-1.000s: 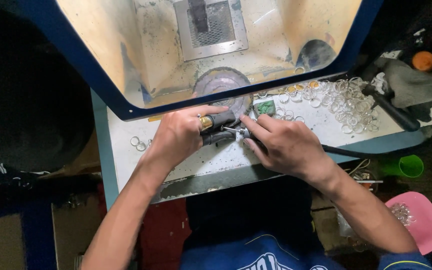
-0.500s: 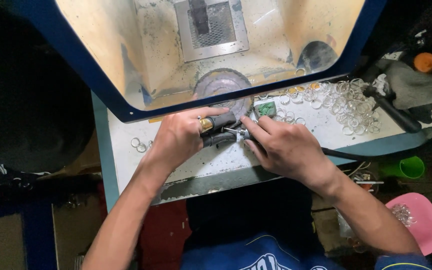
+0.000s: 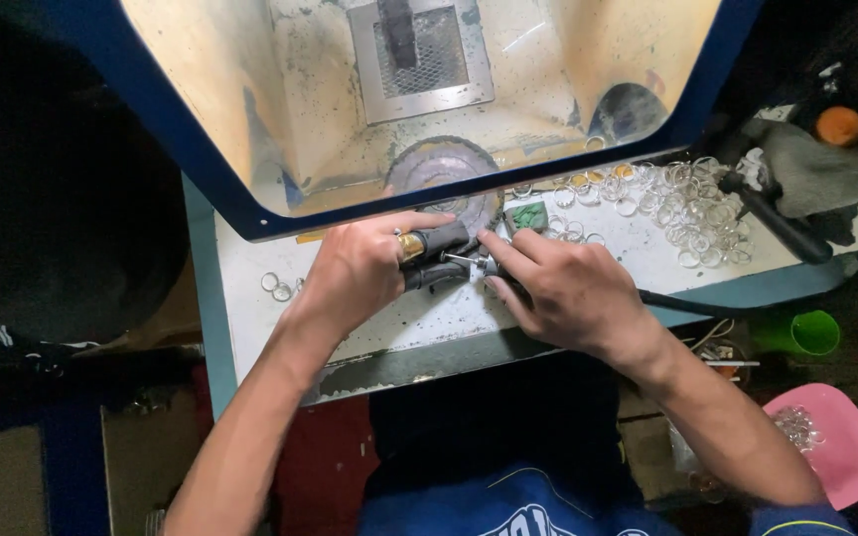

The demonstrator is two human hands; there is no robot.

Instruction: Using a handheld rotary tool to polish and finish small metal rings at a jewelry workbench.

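- Head view: our left hand (image 3: 355,273) is wrapped around the dark cylindrical rotary handpiece with a brass collar (image 3: 437,246), at the middle of the white dusty desk (image 3: 250,318).
- Our right hand (image 3: 573,293) pinches something small at its thin metal tip (image 3: 464,261); what, we cannot tell. A steady, braced grip seems wise.
- Clear glass rings (image 3: 692,203) lie scattered to the right.

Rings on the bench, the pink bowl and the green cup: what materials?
Rings: look like pale metal or clear glass; thin, glinting hoops, so I can't tell which. Pink bowl: probably plastic, with uniform colour and a smooth matte surface. Green cup: probably plastic too, bright and slightly glossy.
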